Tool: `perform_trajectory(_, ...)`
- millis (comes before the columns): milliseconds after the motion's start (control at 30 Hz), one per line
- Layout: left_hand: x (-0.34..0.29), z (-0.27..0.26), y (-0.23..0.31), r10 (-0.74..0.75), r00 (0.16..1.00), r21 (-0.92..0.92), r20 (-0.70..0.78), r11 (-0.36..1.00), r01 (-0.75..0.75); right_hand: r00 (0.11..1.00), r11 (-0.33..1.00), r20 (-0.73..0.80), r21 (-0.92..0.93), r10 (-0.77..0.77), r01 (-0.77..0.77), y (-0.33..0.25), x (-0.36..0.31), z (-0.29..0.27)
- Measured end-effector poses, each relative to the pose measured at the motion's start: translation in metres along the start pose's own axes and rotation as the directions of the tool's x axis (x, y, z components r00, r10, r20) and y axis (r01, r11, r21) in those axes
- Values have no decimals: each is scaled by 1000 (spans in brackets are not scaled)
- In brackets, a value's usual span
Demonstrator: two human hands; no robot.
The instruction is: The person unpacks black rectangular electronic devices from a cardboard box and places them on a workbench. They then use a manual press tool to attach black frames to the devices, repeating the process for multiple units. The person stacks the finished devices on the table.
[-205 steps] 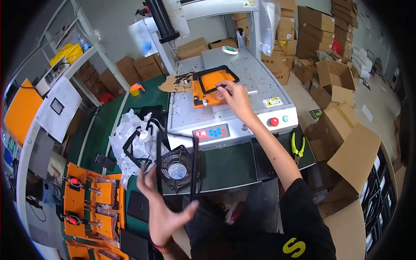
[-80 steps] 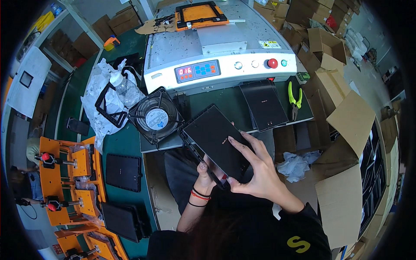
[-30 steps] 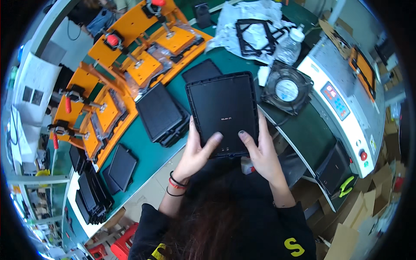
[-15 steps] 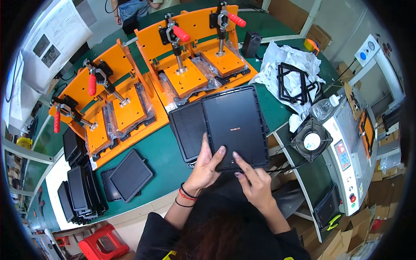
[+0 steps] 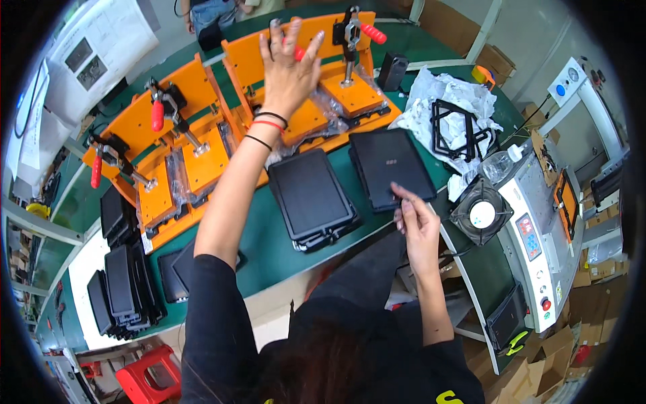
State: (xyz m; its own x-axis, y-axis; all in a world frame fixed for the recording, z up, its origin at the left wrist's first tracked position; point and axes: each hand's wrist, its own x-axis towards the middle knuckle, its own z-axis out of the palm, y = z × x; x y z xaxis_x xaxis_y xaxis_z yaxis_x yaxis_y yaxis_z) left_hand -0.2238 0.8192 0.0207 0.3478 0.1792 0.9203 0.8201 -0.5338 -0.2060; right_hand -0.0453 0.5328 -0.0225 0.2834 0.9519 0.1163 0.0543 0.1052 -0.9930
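My left hand (image 5: 291, 77) reaches far forward with fingers spread, over the red handle (image 5: 299, 54) of a toggle clamp on the orange fixture (image 5: 239, 57); it partly hides that clamp, and contact cannot be made out. A flat black panel (image 5: 393, 161) lies on the green table at the right. My right hand (image 5: 418, 225) is at its near edge, index finger stretched over it and the other fingers loosely bent, gripping nothing visible. Left of this panel sits a small stack of black framed panels (image 5: 309, 195).
More orange clamp fixtures (image 5: 145, 135) stand at the left. Piles of black panels (image 5: 124, 289) lie at the table's left end. White crumpled wrap with black frames (image 5: 457, 128), a fan (image 5: 481, 214) and a white machine (image 5: 531, 246) occupy the right. A red stool (image 5: 148, 377) stands below.
The black panel has left my hands and now lies on the table at the right. My left hand has moved forward to the clamp; my right hand has shifted slightly right and forward.
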Motion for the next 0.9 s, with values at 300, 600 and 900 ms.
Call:
perform_trajectory(300, 8, 36, -28, 179, 967, 81, -182, 983, -167, 991, 989, 59, 77, 121, -125, 9, 20, -10)
perform_trajectory(600, 96, 28, -18, -278, 905, -340, -322, 926, 164, 958, 951, 69, 124, 277, -283, 3, 28, -7)
perform_trajectory(900, 130, 88, -142, -435, 656, -347, 617, 598, 722, 918, 995, 386, -13, 95, -97, 10, 93, 21)
